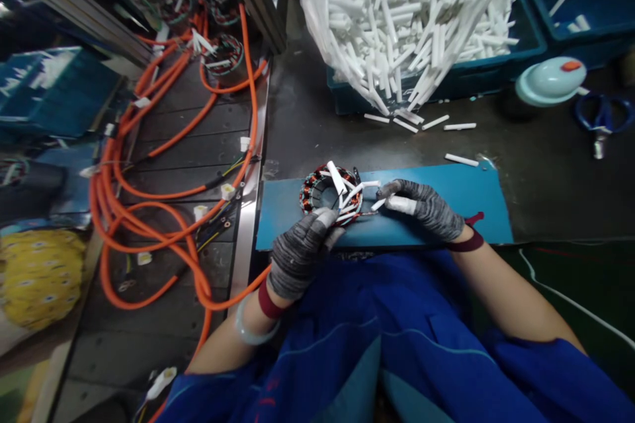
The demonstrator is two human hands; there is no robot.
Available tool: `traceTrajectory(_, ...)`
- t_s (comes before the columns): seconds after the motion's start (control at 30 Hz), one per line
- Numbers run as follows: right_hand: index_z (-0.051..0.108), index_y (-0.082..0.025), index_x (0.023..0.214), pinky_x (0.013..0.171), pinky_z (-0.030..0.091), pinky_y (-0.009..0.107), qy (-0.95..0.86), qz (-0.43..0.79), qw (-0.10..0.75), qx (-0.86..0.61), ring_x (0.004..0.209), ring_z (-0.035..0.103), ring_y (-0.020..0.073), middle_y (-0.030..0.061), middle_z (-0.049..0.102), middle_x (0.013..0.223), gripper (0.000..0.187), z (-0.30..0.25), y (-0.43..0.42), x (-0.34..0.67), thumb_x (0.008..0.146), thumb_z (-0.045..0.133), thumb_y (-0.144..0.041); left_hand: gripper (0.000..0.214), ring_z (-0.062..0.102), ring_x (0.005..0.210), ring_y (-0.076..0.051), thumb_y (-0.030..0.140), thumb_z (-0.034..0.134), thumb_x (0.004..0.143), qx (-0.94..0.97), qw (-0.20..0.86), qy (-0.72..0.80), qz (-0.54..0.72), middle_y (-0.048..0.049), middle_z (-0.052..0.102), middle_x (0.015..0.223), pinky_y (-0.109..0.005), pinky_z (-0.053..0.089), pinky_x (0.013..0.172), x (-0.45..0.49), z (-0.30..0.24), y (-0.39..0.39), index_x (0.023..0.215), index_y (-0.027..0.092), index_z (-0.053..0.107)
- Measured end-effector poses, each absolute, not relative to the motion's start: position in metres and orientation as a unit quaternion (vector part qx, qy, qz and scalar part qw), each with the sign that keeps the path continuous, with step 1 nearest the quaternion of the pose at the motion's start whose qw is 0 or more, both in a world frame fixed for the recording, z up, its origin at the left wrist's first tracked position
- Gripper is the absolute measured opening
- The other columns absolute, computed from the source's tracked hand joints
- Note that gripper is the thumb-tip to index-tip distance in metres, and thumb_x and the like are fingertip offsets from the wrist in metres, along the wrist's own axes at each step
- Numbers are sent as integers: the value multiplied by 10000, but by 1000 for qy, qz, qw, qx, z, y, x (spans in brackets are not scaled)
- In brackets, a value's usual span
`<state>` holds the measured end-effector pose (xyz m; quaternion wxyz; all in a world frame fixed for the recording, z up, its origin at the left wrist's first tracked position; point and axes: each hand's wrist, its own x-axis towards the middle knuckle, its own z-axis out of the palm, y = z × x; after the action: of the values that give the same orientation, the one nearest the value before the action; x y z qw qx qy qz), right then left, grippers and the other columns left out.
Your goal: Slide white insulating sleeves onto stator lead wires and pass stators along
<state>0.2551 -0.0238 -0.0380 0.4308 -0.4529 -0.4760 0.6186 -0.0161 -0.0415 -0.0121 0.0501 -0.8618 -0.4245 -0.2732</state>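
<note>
A ring-shaped motor stator [308, 190] with copper windings lies on a blue mat [278, 211] in front of me. Several white sleeves [336, 178] stick out of its right side. My left hand [303, 248], in a grey striped glove with pale fingertips, has its fingers closed at the stator's near edge; what they pinch there is hidden. To the right of the stator, my right hand [421, 206], gloved alike, pinches a short white sleeve [378, 204] between thumb and fingers. The sleeve points toward the wire ends at the stator's right.
A clear bag of white sleeves [391, 26] fills a teal bin [347, 94] behind the mat. Loose sleeves [460, 126] lie before it. Right are a light-blue lidded container [550, 81] and scissors [601, 115]. Thick orange cables [106, 211] and more stators [225, 56] occupy the left.
</note>
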Motion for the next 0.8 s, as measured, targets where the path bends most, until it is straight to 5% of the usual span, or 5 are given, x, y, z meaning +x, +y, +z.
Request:
traceTrajectory(0.4, 753, -294, 1074, 1018, 538, 427, -507, 454, 507, -529, 1070, 703, 232, 16, 771, 1123, 187, -18, -47, 240, 912, 699, -371, 266, 788, 941, -224, 316, 727, 939, -852, 32, -439, -285, -94, 804, 1042, -301, 649, 818, -17, -15, -43, 1152, 161, 695)
traceTrajectory(0.57, 761, -254, 1106, 933, 550, 428, -576, 414, 435, -555, 938, 691, 245, 61, 752, 1053, 323, -23, -48, 236, 846, 748, -444, 237, 790, 935, -219, 324, 700, 959, -850, 23, -446, -278, -88, 806, 1031, -291, 649, 819, -16, -14, -43, 1136, 167, 702)
traceTrajectory(0.8, 758, -207, 916, 765, 545, 339, -571, 528, 349, -523, 802, 693, 208, 49, 766, 893, 313, -27, -24, 239, 844, 718, -509, 251, 788, 947, -220, 318, 709, 951, -851, 15, -446, -277, -86, 806, 1052, -287, 640, 831, -16, -13, -43, 1154, 172, 704)
